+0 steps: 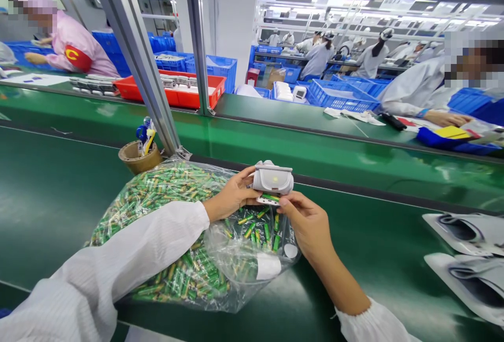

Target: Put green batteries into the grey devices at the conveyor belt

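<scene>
A white wrist blood pressure monitor with a rolled grey cuff (273,179) is gripped by my left hand (232,195), its fingers and thumb closed on the left side. A green battery (271,196) lies along the monitor's open lower side. My right hand (309,224) pinches at the right end of that battery, thumb and fingers closed against the monitor. Beneath both hands spreads a large clear plastic bag (236,292) full of green and gold batteries (169,184). Several loose batteries (258,232) show in the bag's mouth.
More cuffed monitors (464,279) lie at the right on the green worktop (366,279). A brown tape-roll holder (140,158) with pens stands by a metal post (137,59). Across the bench are a red tray (185,99), blue crates (340,95) and co-workers (79,43).
</scene>
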